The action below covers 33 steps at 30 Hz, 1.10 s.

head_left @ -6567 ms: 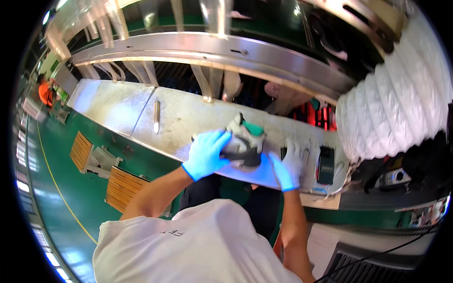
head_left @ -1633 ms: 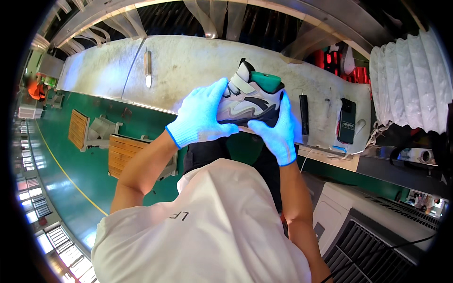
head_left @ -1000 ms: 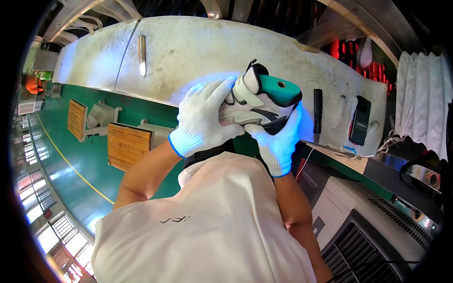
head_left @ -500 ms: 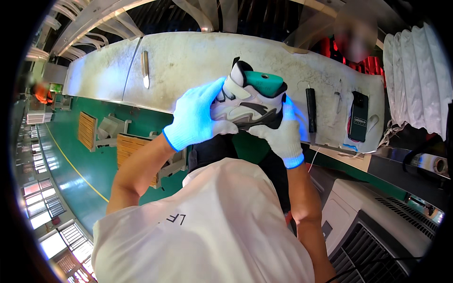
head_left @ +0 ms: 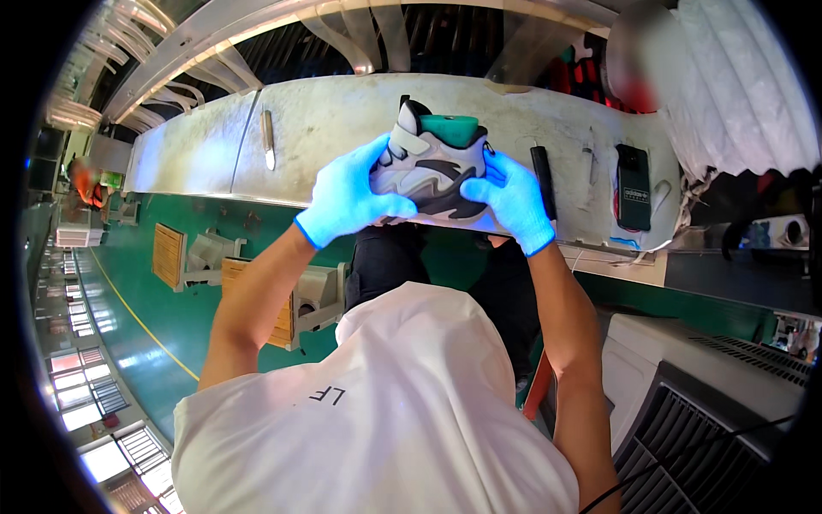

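Observation:
Between my hands is a grey and white sneaker (head_left: 428, 177) with dark trim, turned side-on over the front edge of the workbench. A green shoe last (head_left: 451, 130) fills it and shows at the ankle opening. My left hand (head_left: 347, 193), in a white glove lit blue, is closed round the toe-side end on the left, thumb along the sole. On the right, my right hand (head_left: 514, 204), gloved alike, grips the other end, its thumb pressed on the sidewall near the sole. The sneaker's far side and some fingertips are hidden.
On the pale workbench (head_left: 317, 111) lie a wooden-handled knife (head_left: 267, 137), a black-handled hooked tool (head_left: 543, 182), a thin silver tool (head_left: 588, 163) and a dark phone (head_left: 634, 188). White ducting (head_left: 728, 86) hangs at the right. A grey machine (head_left: 659, 368) stands at the lower right.
The sneaker has come slightly left and tilted a little. My right hand has shifted its grip, the thumb moving up from beneath the sole onto the sidewall. My left hand keeps its hold.

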### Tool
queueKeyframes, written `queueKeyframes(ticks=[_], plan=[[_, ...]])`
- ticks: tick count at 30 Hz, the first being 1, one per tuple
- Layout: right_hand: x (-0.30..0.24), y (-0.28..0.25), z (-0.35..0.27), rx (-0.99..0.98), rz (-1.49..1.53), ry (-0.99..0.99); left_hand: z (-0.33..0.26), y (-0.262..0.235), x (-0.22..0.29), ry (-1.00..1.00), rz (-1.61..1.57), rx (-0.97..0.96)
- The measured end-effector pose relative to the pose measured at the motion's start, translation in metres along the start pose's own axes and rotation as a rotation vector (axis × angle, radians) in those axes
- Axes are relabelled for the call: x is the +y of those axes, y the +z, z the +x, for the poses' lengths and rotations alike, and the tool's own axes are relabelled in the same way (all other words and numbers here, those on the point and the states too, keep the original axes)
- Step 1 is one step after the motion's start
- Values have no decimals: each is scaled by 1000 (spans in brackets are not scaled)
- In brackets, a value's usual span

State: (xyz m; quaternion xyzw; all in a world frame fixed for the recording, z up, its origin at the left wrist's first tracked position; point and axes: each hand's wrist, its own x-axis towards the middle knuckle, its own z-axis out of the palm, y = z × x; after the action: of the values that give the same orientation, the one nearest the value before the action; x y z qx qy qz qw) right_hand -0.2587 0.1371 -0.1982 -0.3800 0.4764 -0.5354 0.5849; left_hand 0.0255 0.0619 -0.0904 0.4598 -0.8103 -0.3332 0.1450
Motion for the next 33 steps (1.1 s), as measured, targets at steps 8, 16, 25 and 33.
queueKeyframes(ticks=[8, 16, 25, 33], plan=[[-11, -35, -30, 799, -1159, -287, 2, -6, -3, -65, 10, -55], [-8, -31, -19, 520, -937, -58, -5, -8, -3, 42, 104, -60], [-79, 54, -14, 451, 477, -163, -2, 1, 21, 0, 182, 49], [-46, 35, 5, 528, 720, -145, 0, 13, 37, -157, 178, 88]])
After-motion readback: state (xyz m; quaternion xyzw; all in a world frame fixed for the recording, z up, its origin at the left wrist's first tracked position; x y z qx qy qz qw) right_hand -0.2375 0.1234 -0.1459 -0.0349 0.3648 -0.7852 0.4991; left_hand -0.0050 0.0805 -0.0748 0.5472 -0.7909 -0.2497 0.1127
